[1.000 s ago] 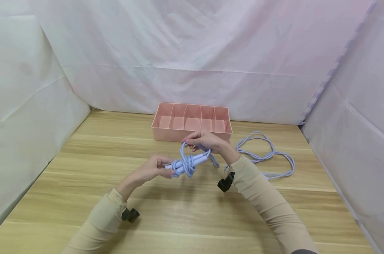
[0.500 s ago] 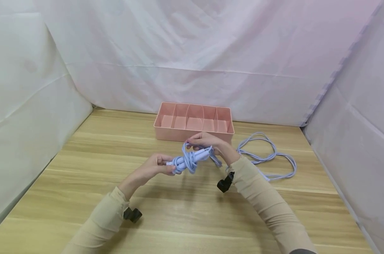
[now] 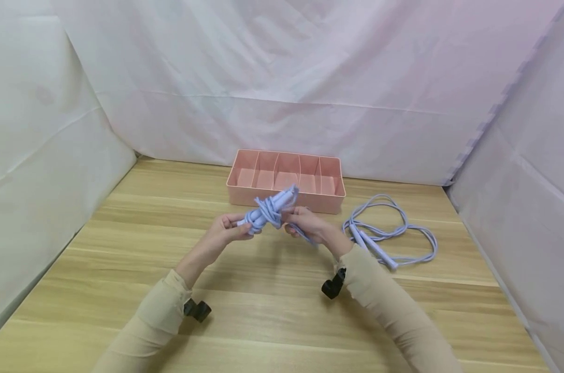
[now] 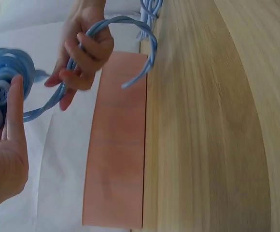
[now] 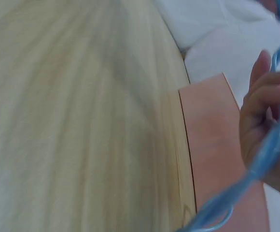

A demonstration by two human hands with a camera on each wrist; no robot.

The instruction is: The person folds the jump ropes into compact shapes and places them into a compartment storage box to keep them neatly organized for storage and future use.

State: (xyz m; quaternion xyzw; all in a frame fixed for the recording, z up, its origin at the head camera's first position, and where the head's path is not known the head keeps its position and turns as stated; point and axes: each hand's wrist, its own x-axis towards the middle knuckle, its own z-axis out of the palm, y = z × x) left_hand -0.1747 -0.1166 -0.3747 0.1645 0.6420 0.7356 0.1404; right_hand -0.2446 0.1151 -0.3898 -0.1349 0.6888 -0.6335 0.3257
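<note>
My left hand [image 3: 218, 238] grips one end of a light blue jump rope [image 3: 269, 208], its two handles side by side with cord wound round their middle. The bundle is held above the table, its far end tilted up to the right. The handles' round end caps [image 4: 0, 93] show beside my left fingers in the left wrist view. My right hand [image 3: 307, 224] pinches the free doubled cord [image 4: 149, 53] just right of the windings. A loose cord end curves away beyond that hand. In the right wrist view, the cord runs blurred across my right fingers [image 5: 265, 92].
A second blue jump rope [image 3: 405, 227] lies loosely looped on the right of the wooden table [image 3: 263, 321], its two handles near my right forearm. Behind my hands stands a pink box [image 3: 286, 197] with several compartments. White cloth [image 3: 282, 77] hangs round the back and sides.
The bundle has swung from nearly level to steeper, its far end rising. My right hand has shifted from above the handles to their right lower side, drawing the cord round. My left hand rose slightly.
</note>
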